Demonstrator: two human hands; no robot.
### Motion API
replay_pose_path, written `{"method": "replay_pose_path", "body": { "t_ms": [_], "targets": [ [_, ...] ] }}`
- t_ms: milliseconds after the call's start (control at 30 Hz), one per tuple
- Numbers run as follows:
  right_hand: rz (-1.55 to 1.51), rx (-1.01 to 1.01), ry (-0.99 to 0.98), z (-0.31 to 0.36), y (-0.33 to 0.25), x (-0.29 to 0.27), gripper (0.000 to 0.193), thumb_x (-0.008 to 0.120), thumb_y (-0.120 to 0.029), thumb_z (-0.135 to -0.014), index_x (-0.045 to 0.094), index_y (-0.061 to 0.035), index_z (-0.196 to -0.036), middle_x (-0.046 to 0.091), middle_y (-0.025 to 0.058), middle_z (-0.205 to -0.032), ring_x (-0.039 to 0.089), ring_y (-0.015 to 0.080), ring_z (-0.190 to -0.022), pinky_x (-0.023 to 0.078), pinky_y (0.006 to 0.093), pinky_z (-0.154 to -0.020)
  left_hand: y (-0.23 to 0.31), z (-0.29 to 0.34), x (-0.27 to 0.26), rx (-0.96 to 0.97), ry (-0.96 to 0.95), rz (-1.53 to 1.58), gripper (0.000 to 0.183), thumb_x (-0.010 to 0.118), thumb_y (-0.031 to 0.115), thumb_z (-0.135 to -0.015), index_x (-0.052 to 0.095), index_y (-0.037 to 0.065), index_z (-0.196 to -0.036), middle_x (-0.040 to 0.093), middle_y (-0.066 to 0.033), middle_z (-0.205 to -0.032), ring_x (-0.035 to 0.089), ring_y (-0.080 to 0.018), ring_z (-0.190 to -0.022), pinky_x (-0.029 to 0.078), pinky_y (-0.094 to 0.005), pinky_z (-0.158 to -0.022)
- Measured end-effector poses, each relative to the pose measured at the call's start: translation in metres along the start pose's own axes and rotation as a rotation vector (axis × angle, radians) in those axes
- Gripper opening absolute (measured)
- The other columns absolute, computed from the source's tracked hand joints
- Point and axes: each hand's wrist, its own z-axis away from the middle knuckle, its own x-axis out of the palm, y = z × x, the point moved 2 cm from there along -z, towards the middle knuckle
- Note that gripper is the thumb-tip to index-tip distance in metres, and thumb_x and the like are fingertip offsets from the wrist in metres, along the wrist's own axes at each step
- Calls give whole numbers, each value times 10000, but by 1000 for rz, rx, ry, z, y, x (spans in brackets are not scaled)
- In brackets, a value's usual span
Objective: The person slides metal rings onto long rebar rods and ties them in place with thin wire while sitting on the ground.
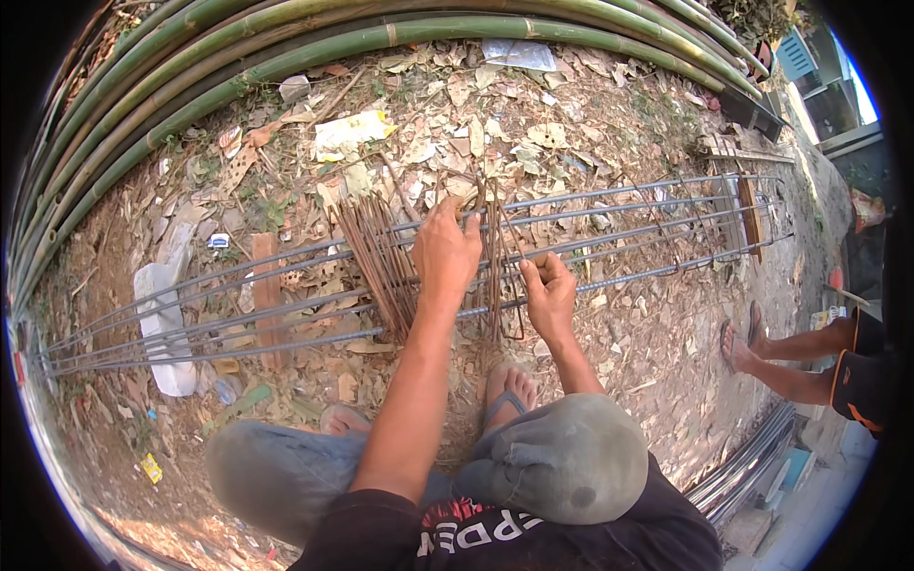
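Several long ribbed steel rebars (609,244) run left to right in front of me, a little above the ground. A thick bunch of rusty rebar stirrups (373,262) hangs around them left of the middle. To its right stands a smaller group of rusty stirrups (493,271). My left hand (447,246) is closed at the upper end of this smaller group, its fingertips partly hidden. My right hand (550,293), lower and to the right, pinches the thin leg of one slanted stirrup (512,238) between thumb and fingers.
Thick green bamboo poles (381,36) curve across the far side. Wooden pieces lie beneath the rebars at left (267,295) and right (749,214). Dry leaves and litter cover the ground. Another person's legs (790,357) stand at right, near a bundle of metal rods (747,462).
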Motion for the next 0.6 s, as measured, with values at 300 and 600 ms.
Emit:
{"method": "replay_pose_path", "body": {
  "t_ms": [300,600],
  "targets": [
    [-15,7,24,-13,-9,-1,195,697,-143,-991,639,1,-873,522,-56,-625,365,19,-573,262,250,-497,-13,12,25,45,54,-139,212,659,110,-896,737,3,-1062,695,-207,-1161,675,-406,-1031,535,-487,-886],
    [243,-23,6,-9,-7,-13,231,694,-243,-974,673,-27,-895,633,107,-581,557,185,-502,414,357,-514,-17,-13,-20,-11,110,-371,538,758,199,-855,587,-13,-1319,594,-241,-1342,670,-433,-1065,537,-492,-956]
  ]
}}
